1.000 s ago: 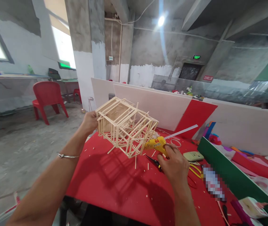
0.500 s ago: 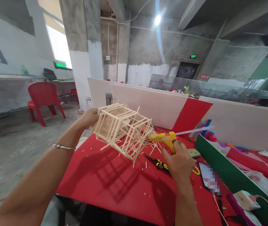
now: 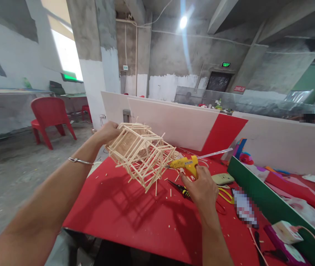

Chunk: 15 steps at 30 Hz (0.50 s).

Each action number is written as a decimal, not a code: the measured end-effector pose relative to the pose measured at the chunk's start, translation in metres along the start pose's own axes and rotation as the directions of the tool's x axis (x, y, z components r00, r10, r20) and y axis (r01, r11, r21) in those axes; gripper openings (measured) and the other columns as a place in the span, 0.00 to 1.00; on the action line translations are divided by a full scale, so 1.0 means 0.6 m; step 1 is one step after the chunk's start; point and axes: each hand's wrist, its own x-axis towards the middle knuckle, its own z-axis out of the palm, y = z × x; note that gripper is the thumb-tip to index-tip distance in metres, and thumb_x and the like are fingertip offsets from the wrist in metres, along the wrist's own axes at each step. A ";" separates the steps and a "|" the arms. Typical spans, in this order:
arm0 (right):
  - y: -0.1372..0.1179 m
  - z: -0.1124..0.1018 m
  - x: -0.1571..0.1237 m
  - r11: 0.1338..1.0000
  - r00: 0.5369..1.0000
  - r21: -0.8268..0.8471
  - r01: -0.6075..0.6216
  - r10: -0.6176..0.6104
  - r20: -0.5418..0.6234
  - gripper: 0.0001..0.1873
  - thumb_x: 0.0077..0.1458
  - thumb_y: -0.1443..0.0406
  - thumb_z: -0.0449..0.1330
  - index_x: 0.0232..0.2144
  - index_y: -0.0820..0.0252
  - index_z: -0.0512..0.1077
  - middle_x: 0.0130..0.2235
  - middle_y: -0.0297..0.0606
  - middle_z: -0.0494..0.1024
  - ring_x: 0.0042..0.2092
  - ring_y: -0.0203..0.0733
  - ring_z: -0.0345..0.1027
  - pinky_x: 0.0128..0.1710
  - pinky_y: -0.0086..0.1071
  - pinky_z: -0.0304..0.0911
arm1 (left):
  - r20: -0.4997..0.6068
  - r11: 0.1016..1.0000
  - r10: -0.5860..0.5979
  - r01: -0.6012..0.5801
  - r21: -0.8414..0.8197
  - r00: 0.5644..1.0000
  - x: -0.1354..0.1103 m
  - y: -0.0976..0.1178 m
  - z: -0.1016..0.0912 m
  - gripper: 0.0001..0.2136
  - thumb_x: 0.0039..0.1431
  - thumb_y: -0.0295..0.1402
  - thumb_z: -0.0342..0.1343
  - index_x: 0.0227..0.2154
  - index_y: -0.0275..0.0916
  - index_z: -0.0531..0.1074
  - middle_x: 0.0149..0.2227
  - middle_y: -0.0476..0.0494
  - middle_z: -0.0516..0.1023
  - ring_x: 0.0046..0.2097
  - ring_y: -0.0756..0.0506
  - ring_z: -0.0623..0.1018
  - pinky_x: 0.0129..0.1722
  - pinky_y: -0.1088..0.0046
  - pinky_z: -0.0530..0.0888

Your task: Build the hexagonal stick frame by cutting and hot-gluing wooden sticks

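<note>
My left hand point(image 3: 108, 133) grips the far end of a frame model built of thin wooden sticks point(image 3: 140, 153), holding it tilted in the air above the red table point(image 3: 135, 218). My right hand point(image 3: 200, 188) is closed round the handle of a yellow glue gun point(image 3: 185, 164). A clear glue stick juts out of the gun's back toward the right. The gun's nozzle points left and sits at the right edge of the stick model. A metal bangle circles my left wrist.
Black-and-yellow cutters point(image 3: 180, 188), a pale green device point(image 3: 222, 178), a phone point(image 3: 244, 210) and short stick offcuts lie on the table. A green board point(image 3: 259, 203) borders the right side; white and red panels point(image 3: 190, 127) stand behind. A red chair point(image 3: 49, 118) stands at the left.
My right hand has lifted the glue gun and brought its nozzle to the model's right edge. My left hand has turned and lowered the model slightly.
</note>
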 end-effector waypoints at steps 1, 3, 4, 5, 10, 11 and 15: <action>-0.003 0.002 -0.002 1.000 1.000 -0.005 0.009 -0.009 0.004 0.26 0.53 0.49 0.58 0.49 0.58 0.70 0.50 0.42 0.73 0.41 0.44 0.69 0.32 0.34 0.54 | 0.000 1.000 0.010 -0.010 0.018 1.000 0.001 0.001 0.002 0.15 0.30 0.42 0.68 0.15 0.34 0.75 0.11 0.53 0.61 0.19 0.50 0.66 0.17 0.78 0.57; -0.007 0.005 -0.006 0.999 0.999 -0.002 0.034 -0.034 0.022 0.24 0.53 0.52 0.58 0.49 0.58 0.71 0.50 0.41 0.74 0.41 0.43 0.70 0.32 0.33 0.54 | 0.001 0.998 0.030 -0.030 0.050 1.000 0.003 0.003 0.006 0.15 0.30 0.42 0.68 0.16 0.34 0.75 0.11 0.53 0.61 0.19 0.51 0.65 0.17 0.79 0.57; -0.008 0.007 -0.009 0.999 0.998 0.006 0.044 -0.044 0.036 0.24 0.53 0.52 0.58 0.49 0.57 0.71 0.50 0.41 0.74 0.40 0.43 0.70 0.32 0.33 0.54 | 0.004 0.998 0.036 -0.036 0.061 0.999 0.005 0.003 0.008 0.16 0.30 0.43 0.68 0.17 0.34 0.76 0.11 0.53 0.62 0.19 0.51 0.66 0.17 0.79 0.57; -0.009 0.008 -0.012 0.999 0.998 0.015 0.047 -0.047 0.052 0.23 0.53 0.53 0.58 0.48 0.57 0.71 0.49 0.40 0.74 0.40 0.42 0.70 0.31 0.33 0.54 | 0.008 0.997 0.040 -0.040 0.068 0.999 0.006 0.003 0.010 0.16 0.30 0.43 0.68 0.18 0.34 0.77 0.12 0.53 0.62 0.19 0.50 0.66 0.17 0.79 0.57; -0.015 0.017 -0.025 1.000 1.000 -0.005 0.025 -0.025 0.014 0.20 0.53 0.56 0.59 0.47 0.57 0.72 0.47 0.37 0.75 0.36 0.40 0.70 0.28 0.33 0.51 | 0.038 0.997 0.038 -0.040 0.061 0.999 0.013 -0.001 0.016 0.21 0.27 0.46 0.69 0.23 0.34 0.79 0.13 0.52 0.66 0.21 0.48 0.69 0.18 0.77 0.61; -0.016 0.019 -0.027 0.999 1.000 -0.014 0.029 -0.029 -0.009 0.20 0.53 0.57 0.58 0.47 0.57 0.72 0.47 0.38 0.75 0.35 0.40 0.70 0.28 0.33 0.51 | 0.044 0.998 0.035 -0.037 0.056 0.998 0.014 -0.002 0.017 0.22 0.27 0.47 0.69 0.24 0.34 0.79 0.14 0.51 0.67 0.21 0.48 0.70 0.18 0.77 0.62; -0.016 0.025 -0.029 0.998 0.997 -0.038 0.053 -0.055 -0.051 0.19 0.54 0.59 0.58 0.47 0.58 0.72 0.46 0.39 0.75 0.34 0.39 0.69 0.28 0.32 0.50 | 0.045 0.998 0.014 -0.017 0.055 0.999 0.014 -0.002 0.018 0.23 0.25 0.47 0.69 0.25 0.34 0.80 0.14 0.50 0.69 0.21 0.46 0.71 0.18 0.76 0.64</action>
